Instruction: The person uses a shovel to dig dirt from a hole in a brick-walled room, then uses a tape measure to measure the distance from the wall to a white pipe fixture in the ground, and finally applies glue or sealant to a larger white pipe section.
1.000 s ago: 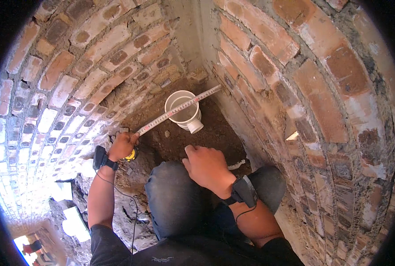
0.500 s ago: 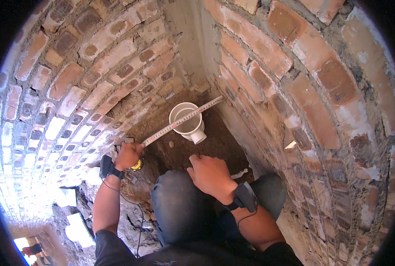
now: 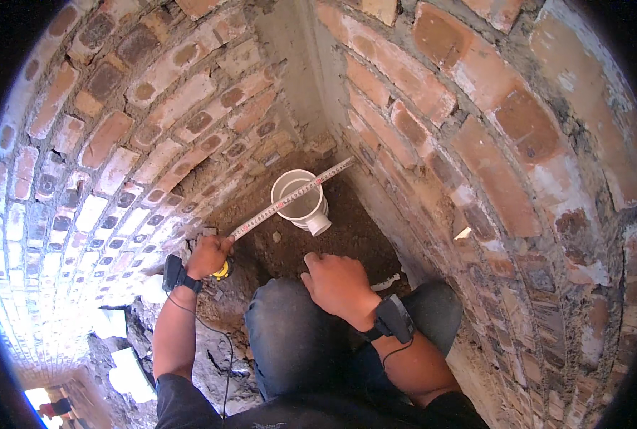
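My left hand grips a tape measure with a yellow case, mostly hidden under it. Its white, marked blade stretches diagonally up and right across the mouth of a white plastic pipe fitting, ending by the right brick wall. The fitting sits on brown soil and has a short side outlet facing me. My right hand is closed with curled fingers above my knee, below the fitting; whatever is in it, if anything, is hidden.
Two brick walls meet in a plastered corner around the soil. My knees are bent below. Rough rubble with pale pieces lies at lower left, and a small red-and-dark shape shows beyond.
The view has shifted, so my hands, the tape and the fitting appear somewhat lower in the picture than a second ago. Their arrangement and my grip look the same.
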{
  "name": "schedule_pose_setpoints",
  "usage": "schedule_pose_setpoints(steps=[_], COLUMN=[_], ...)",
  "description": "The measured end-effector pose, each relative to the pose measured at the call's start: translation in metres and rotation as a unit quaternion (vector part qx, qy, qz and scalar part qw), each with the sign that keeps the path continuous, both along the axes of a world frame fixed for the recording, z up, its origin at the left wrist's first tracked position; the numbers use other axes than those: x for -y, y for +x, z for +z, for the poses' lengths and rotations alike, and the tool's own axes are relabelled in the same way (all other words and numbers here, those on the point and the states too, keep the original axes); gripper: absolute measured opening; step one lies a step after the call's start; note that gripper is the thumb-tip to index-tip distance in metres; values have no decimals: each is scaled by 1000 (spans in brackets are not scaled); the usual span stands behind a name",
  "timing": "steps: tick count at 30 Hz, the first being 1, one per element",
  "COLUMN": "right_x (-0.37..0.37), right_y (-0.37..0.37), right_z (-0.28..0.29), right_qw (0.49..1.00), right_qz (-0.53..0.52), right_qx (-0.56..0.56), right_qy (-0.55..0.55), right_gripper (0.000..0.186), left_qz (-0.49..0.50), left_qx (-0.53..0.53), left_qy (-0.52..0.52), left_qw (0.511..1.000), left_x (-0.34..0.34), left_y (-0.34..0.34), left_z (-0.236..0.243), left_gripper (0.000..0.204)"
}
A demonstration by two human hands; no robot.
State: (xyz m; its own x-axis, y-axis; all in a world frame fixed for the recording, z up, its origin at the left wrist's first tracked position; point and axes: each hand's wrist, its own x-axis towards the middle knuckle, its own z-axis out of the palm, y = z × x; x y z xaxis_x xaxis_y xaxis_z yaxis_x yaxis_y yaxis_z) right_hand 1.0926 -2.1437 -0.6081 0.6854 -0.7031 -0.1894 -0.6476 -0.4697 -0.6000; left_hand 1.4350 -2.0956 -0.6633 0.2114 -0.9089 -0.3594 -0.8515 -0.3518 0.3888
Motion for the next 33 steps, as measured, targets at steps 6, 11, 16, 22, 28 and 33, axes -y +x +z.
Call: schedule_pose_setpoints(steps=[6,11,16,22,28,33], right_x=[0,1,-2,-4,-3,-3], right_y=[4,4,6,9,7,10], right_z=[0,4,1,-3,2,-2], right_qw=[1000,1000,1000,1000,1000,999], right_qz=[7,0,6,9,3,-5], right_qx=[-14,-17,-7,-4,1,14], right_qy=[5,9,-15,-25,-27,-35], right_gripper=[26,27,28,26,26,26], left_qz=[-23,-27,-60,-24,-52,-34], left_qx=[18,29,40,-8,21,17], left_qy=[-6,12,-44,-33,-45,-31], left_qw=[1000,999,996,999,997,999], left_x=[2,2,1,-3,2,-3], left_y=[-1,9,7,0,3,13], left_z=[4,-7,-5,7,3,-3], left_gripper=[46,48,46,52,53,50])
